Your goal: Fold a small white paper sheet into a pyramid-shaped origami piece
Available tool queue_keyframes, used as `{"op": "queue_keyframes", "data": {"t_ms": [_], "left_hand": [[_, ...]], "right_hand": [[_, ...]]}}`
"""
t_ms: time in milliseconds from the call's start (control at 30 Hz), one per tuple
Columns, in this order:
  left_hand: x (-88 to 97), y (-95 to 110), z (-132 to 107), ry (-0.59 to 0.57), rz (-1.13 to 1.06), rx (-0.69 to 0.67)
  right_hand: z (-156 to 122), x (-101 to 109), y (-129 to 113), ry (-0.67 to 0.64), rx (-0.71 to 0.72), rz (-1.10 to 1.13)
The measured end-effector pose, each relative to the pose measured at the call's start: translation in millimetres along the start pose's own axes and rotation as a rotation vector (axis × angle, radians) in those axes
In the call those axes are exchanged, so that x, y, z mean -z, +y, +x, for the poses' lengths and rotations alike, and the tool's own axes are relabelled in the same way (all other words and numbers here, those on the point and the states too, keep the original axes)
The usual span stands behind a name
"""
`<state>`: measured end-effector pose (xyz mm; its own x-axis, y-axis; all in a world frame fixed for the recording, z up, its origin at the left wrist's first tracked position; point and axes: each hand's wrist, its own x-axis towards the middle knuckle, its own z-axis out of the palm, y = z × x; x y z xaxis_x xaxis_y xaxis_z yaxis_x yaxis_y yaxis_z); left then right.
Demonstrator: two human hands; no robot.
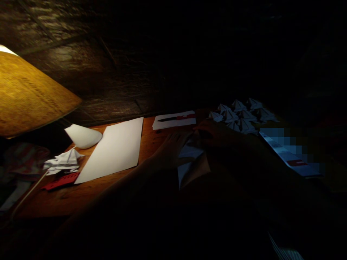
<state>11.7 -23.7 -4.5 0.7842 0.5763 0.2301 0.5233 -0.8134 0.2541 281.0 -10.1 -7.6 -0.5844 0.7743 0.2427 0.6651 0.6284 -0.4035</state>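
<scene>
A partly folded piece of white paper (pixel 192 173) lies on the wooden table in front of me, in deep shadow. My left hand (pixel 172 146) rests flat on its left side, thumb spread apart from the fingers. At the far end of the paper, the bent fingers of my right hand (pixel 213 133) appear to pinch its edge, though the darkness blurs them. Just beyond my hands, a knife with a red handle (pixel 185 116) rests on a small stack of white paper (pixel 169 124).
Several folded paper shapes (pixel 246 115) stand at the back right, near a lit screen (pixel 291 151). Leftward are a large white sheet (pixel 116 150), a curled paper (pixel 83 136), a crumpled folded paper (pixel 65 160), a red object (pixel 61 181) and a lampshade (pixel 29 94). A stone wall (pixel 76 65) rises behind.
</scene>
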Motion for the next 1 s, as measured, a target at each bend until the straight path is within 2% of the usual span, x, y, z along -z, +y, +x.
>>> {"op": "queue_keyframes", "data": {"t_ms": [133, 333, 433, 533, 667, 833, 933, 1000], "left_hand": [[-2.2, -5.5, 1.0, 0.031, -0.035, 0.036], [-3.6, -9.2, 5.0, 0.146, -0.131, 0.009], [-3.0, -12.7, 7.3, 0.256, -0.147, 0.093], [-3.1, -18.3, 8.4, 0.331, -0.258, 0.192], [-4.7, -23.6, 10.1, 0.475, -0.53, 0.277], [0.1, -17.3, 12.3, 0.653, -0.74, 0.292], [3.0, -11.2, 12.1, 0.66, -0.831, 0.278], [2.6, -9.3, 11.8, 0.599, -0.866, 0.282]], "right_hand": [[1.9, -5.2, -7.5, 0.048, -0.025, -0.035], [1.5, -6.1, -9.5, 0.003, -0.096, -0.035], [1.9, -4.8, -10.6, 0.012, -0.12, -0.031], [2.8, -5.8, -10.6, 0.057, -0.111, 0.021], [4.7, -6.6, -10.5, 0.142, -0.179, 0.171], [7.9, -2.7, -20.3, 0.115, -0.224, 0.396], [9.5, -3.8, -29.6, 0.077, -0.177, 0.633], [9.9, -5.1, -34.7, 0.045, -0.126, 0.793]]}}
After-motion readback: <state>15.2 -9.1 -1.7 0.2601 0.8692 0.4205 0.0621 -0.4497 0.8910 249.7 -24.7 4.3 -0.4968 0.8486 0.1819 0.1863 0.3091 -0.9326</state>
